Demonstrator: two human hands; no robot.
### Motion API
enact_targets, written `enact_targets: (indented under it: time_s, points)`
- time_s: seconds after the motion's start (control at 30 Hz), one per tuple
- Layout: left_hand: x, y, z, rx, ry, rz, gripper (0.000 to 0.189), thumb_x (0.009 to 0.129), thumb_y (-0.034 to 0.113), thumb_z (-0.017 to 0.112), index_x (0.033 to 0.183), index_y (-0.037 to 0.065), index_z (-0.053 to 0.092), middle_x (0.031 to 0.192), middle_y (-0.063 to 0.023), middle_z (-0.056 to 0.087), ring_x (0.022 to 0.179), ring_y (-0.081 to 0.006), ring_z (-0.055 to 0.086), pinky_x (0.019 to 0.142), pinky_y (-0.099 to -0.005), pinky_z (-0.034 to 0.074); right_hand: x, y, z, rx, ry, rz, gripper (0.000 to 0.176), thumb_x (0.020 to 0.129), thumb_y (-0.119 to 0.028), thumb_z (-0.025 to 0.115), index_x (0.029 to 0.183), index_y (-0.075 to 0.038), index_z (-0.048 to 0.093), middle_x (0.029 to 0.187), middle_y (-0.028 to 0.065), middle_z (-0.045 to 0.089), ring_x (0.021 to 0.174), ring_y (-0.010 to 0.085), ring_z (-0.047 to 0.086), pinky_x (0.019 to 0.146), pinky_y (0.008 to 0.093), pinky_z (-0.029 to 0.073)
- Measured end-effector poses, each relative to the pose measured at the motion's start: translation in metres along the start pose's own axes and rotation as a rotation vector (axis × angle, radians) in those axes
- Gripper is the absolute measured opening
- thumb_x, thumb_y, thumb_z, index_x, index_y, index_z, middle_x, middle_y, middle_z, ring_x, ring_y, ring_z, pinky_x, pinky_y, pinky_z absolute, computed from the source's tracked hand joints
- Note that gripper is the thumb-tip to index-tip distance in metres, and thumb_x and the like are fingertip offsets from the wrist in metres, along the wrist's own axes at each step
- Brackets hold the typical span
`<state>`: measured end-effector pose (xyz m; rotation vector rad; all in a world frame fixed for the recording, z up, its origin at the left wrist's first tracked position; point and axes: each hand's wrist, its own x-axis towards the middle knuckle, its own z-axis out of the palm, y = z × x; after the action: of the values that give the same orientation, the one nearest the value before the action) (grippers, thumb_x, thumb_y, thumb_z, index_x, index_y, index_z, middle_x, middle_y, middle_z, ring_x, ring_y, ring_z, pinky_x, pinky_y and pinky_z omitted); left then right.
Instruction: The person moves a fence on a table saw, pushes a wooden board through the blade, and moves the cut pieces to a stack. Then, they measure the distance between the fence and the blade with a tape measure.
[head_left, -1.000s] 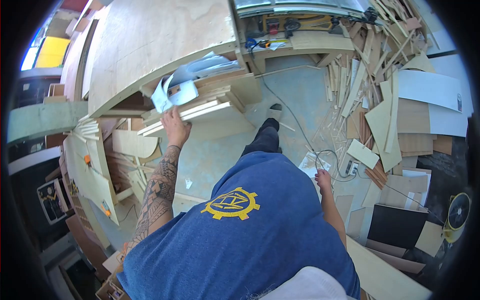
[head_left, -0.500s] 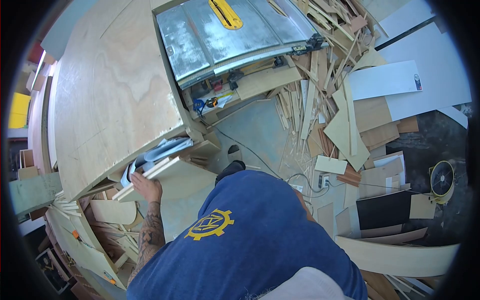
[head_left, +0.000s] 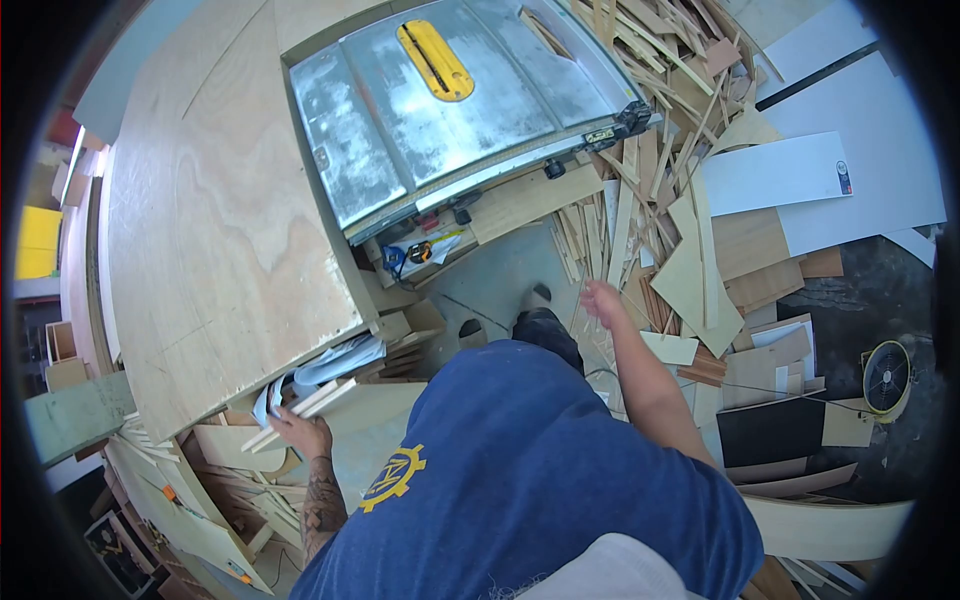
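At eight o'clock, grasping boards (head_left: 374,410) by the edge with the left grip (head_left: 301,432), likely to stop them tipping, beside paper (head_left: 340,364) below the tabletop (head_left: 220,220). At three o'clock, holding out the right grip (head_left: 603,302) near scrap wood (head_left: 627,205); cannot tell whether empty.

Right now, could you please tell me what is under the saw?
Near the front, under the saw, are a board, a tape measure and a blue item; the saw hides whatever lies farther back.
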<state>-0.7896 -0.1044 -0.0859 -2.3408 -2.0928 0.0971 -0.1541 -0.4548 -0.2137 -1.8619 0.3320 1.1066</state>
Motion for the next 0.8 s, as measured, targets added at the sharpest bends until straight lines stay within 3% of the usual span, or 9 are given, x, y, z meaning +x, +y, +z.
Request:
enact_targets:
  time_s: [0.1,0.2,0.27,0.33,0.5,0.57,0.6,0.67,0.8]
  points:
    - [-0.008,0.018,0.02,0.022,0.103,-0.184,0.113,0.079,0.023,0.081,0.161,-0.007,0.01,0.16,-0.042,0.02,0.15,-0.0579,0.021,0.127,-0.0536,0.021,0.064,-0.07,-0.015,0.155,-0.045,-0.038,0.051,0.102,-0.043,0.06,0.14,-0.009,0.053,0.13,0.0166,0.067,0.112,0.0298,0.067,0.093,0.0455,0.053]
    - [-0.026,0.037,0.04,-0.174,0.102,-0.696,0.124,0.074,0.035,0.088,0.161,-0.005,0.01,0.156,-0.0415,0.025,0.144,-0.0591,0.028,0.121,-0.0565,0.03,0.1,-0.132,-0.023,0.35,-0.076,-0.055,0.052,0.104,-0.041,0.056,0.144,-0.009,0.049,0.135,0.0181,0.064,0.12,0.0335,0.064,0.104,0.0512,0.049]
    - [-0.048,0.073,0.06,-0.286,-0.009,-1.018,0.117,0.079,0.04,0.083,0.161,-0.002,0.011,0.155,-0.0424,0.02,0.139,-0.055,0.035,0.118,-0.0563,0.034,0.129,-0.186,-0.027,0.701,-0.076,-0.094,0.051,0.105,-0.039,0.05,0.145,-0.008,0.046,0.139,0.0204,0.06,0.13,0.0364,0.057,0.114,0.0538,0.042]
    - [-0.079,0.11,0.079,-0.424,-0.186,-1.14,0.119,0.078,0.041,0.083,0.161,-0.002,0.01,0.154,-0.0409,0.025,0.14,-0.0545,0.035,0.116,-0.0555,0.036,0.16,-0.232,-0.027,0.797,-0.088,-0.08,0.056,0.105,-0.042,0.05,0.149,-0.008,0.043,0.144,0.0214,0.056,0.133,0.0375,0.054,0.117,0.0539,0.037]
    - [-0.168,0.224,0.137,-0.052,-0.62,-0.895,0.101,0.082,0.045,0.081,0.156,-0.005,0.034,0.141,-0.0288,0.056,0.131,-0.0431,0.055,0.11,-0.0495,0.047,0.208,-0.304,-0.02,1.022,-0.129,-0.08,0.065,0.104,-0.05,0.048,0.154,-0.01,0.041,0.153,0.0202,0.05,0.141,0.0403,0.047,0.121,0.057,0.033]
    - [-0.17,0.284,0.085,-0.366,-0.873,-0.649,0.094,0.085,0.044,0.079,0.153,-0.006,0.038,0.139,-0.0278,0.06,0.128,-0.0404,0.059,0.109,-0.0472,0.048,0.216,-0.318,-0.012,1.106,-0.368,-0.212,0.063,0.104,-0.051,0.04,0.152,-0.011,0.047,0.159,0.0148,0.046,0.144,0.0385,0.045,0.122,0.0612,0.029]
    - [-0.159,0.328,0.022,-0.559,-0.94,-0.556,0.09,0.087,0.044,0.078,0.152,-0.006,0.041,0.137,-0.0273,0.061,0.126,-0.039,0.061,0.108,-0.046,0.049,0.231,-0.313,-0.014,1.09,-0.452,-0.144,0.07,0.099,-0.061,0.046,0.149,-0.012,0.051,0.156,0.0148,0.048,0.141,0.0378,0.047,0.119,0.0607,0.035]
    - [-0.141,0.381,-0.046,-0.776,-0.975,-0.416,0.083,0.09,0.043,0.076,0.15,-0.006,0.046,0.135,-0.0263,0.065,0.123,-0.0362,0.065,0.106,-0.0437,0.05,0.281,-0.291,-0.012,1.059,-0.567,-0.083,0.07,0.098,-0.06,0.05,0.147,-0.011,0.052,0.155,0.0148,0.049,0.139,0.036,0.049,0.118,0.0605,0.036]
    - [-0.142,0.369,0.016,-0.874,-0.729,-0.376,0.067,0.096,0.038,0.069,0.143,-0.007,0.054,0.125,-0.0248,0.072,0.118,-0.0334,0.069,0.102,-0.0393,0.052,0.272,-0.316,0.01,0.963,-0.481,0.046,0.069,0.099,-0.059,0.05,0.147,-0.01,0.052,0.155,0.0151,0.05,0.138,0.0359,0.05,0.118,0.0599,0.037]
